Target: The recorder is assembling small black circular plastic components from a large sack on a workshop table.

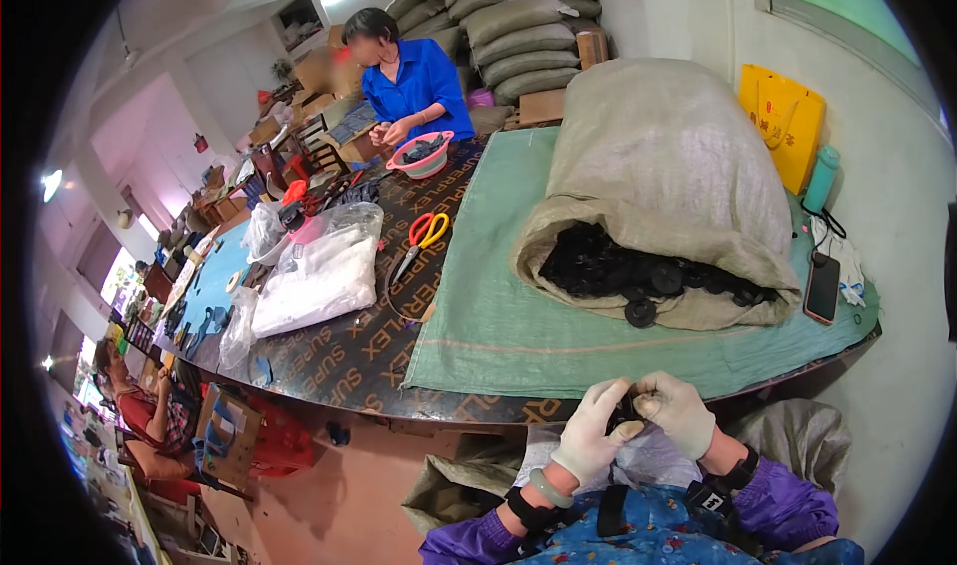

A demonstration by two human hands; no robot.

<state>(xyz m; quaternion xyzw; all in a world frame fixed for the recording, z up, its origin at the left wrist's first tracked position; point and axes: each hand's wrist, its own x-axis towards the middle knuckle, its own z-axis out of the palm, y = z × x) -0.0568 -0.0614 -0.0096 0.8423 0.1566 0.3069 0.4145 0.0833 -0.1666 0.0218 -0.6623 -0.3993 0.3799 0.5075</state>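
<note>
White gloves cover both my hands, which meet just in front of the table's near edge. My left hand (pixel 595 431) is closed, thumb and fingers pinching a small black piece (pixel 627 405). Closed on the same piece from the other side is my right hand (pixel 677 412). The fingers hide most of it, so its exact kind does not show. Beyond my hands a large woven sack (pixel 663 136) lies on its side, its mouth facing me. Black round parts (pixel 666 278) fill the opening, and one black disc (pixel 640 313) rests at its lip.
A green woven sheet (pixel 488 336) lies under the sack. Scissors (pixel 419 242) and a plastic-wrapped white bundle (pixel 314 281) are to the left. At right are a phone (pixel 822 288), a teal bottle (pixel 821 178) and a yellow bag (pixel 781 126). Across the table a person (pixel 417 86) works beside a pink basket (pixel 421 158).
</note>
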